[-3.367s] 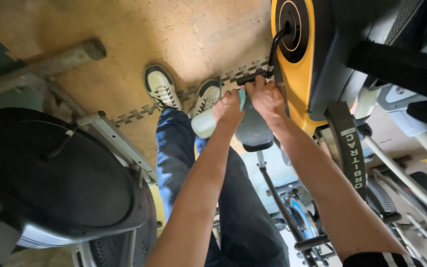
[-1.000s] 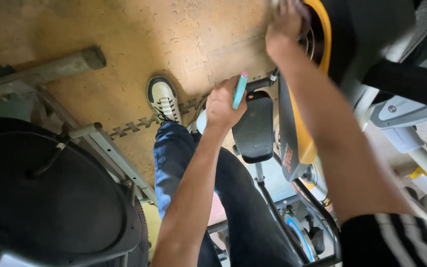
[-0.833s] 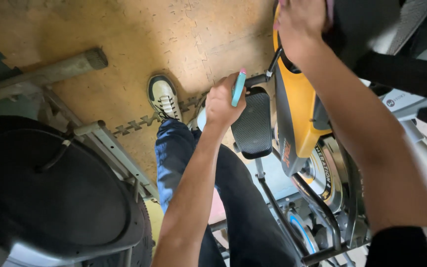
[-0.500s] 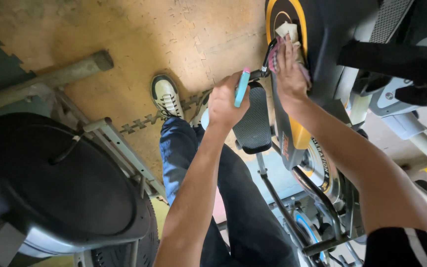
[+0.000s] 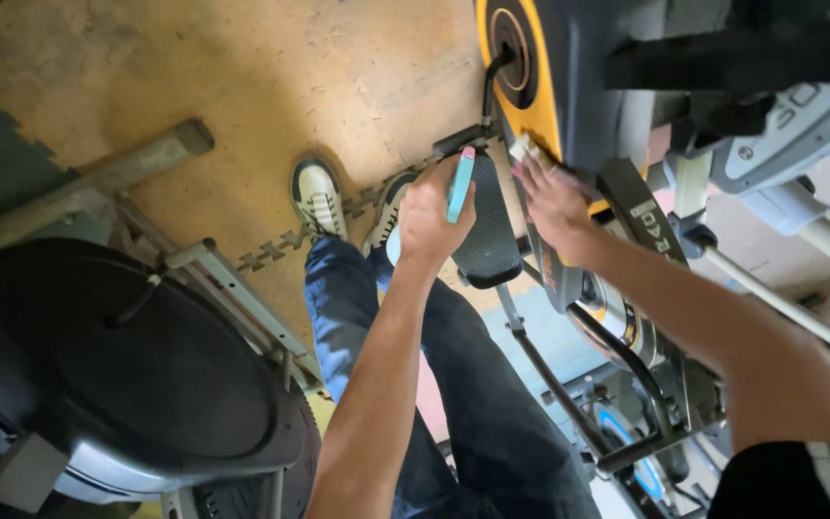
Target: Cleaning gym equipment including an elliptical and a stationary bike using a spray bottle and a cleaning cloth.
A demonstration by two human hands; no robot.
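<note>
Just cloth (image 5: 521,147) under right fingers (image 5: 536,180).

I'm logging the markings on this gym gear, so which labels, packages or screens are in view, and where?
Lettered strip: dark band with pale characters, on the yellow machine beside the right hand.
Console panel: grey, upper right, small marks.
Spray bottle: turquoise, in the left hand; label unclear.

The worn tan rubber floor (image 5: 242,77) has interlocking mats. Left of the yellow-and-grey exercise machine (image 5: 569,86) stands a black round machine housing (image 5: 117,384).
</note>
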